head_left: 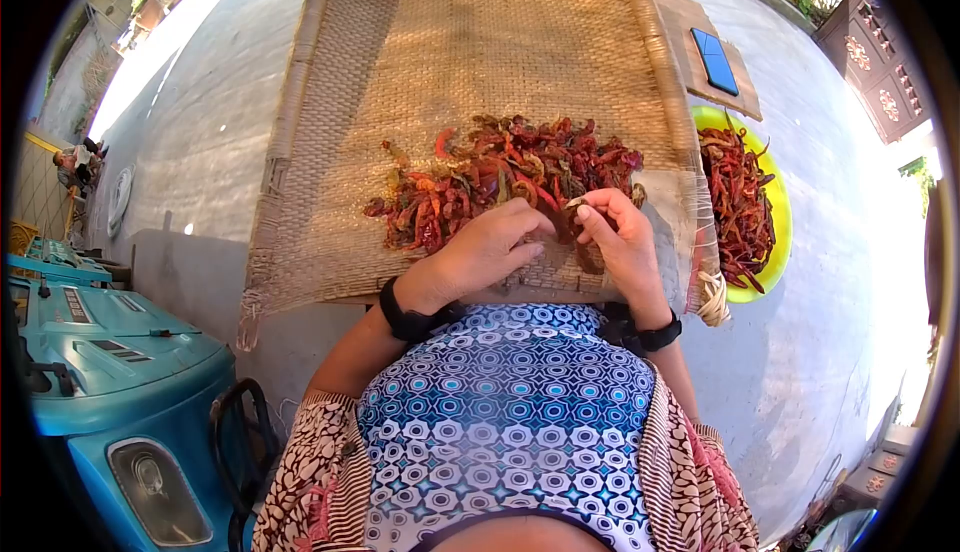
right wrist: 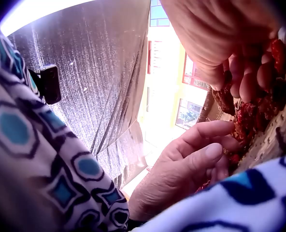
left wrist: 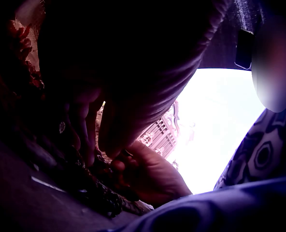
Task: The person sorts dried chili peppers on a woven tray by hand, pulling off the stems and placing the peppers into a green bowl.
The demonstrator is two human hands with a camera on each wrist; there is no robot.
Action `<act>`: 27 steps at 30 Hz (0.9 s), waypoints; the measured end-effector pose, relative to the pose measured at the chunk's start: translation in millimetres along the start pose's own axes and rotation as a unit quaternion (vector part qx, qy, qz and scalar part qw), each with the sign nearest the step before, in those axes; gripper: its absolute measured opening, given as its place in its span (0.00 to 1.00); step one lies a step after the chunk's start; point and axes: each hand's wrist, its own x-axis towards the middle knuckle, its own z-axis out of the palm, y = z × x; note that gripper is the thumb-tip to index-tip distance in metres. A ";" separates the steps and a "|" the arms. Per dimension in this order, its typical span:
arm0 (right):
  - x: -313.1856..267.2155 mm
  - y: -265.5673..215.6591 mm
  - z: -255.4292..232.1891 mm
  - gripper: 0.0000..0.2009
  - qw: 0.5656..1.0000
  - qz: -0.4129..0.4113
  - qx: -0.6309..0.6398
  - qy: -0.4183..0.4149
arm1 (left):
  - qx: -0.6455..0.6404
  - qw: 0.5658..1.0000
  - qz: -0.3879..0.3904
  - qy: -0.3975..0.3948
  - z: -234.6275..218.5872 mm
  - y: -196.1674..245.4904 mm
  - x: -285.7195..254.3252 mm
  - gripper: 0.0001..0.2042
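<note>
A heap of dried red and brown peppers [head_left: 500, 167] lies on a woven tray [head_left: 400, 72]. The right hand [head_left: 622, 242] pinches a brownish pepper between thumb and forefinger at the heap's near right edge; in the right wrist view this hand [right wrist: 220, 34] is at the top, a dark pepper [right wrist: 223, 100] at its fingertips. Just left of it, the left hand [head_left: 490, 252] hovers over the near edge with its fingers loosely bent and thumb extended; nothing shows in its grasp in the right wrist view, where the left hand [right wrist: 181, 169] appears low. The left wrist view is very dark.
Right of the tray stands a yellow-green basin [head_left: 780, 217] full of red peppers. Behind it a phone [head_left: 714, 60] lies on a wooden board [head_left: 675, 27]. A teal vehicle [head_left: 130, 382] stands at the left, beside a dark metal rail.
</note>
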 end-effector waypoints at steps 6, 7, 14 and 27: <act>-0.6 -0.9 0.2 0.07 1.000 -0.001 -0.004 0.007 | 0.002 1.000 0.009 0.002 1.3 -2.2 -0.4 0.10; -0.7 -0.9 -0.2 0.08 1.000 -0.003 0.000 0.007 | 0.004 1.000 0.012 0.000 1.3 -3.1 -0.4 0.10; 1.7 6.2 -2.4 0.08 1.000 0.000 0.008 0.027 | 0.009 1.000 -0.011 -0.018 1.0 -3.7 -0.7 0.09; 0.1 3.3 -0.2 0.07 0.999 0.005 -0.016 0.045 | 0.010 1.000 0.001 -0.025 -1.5 -6.0 -1.1 0.09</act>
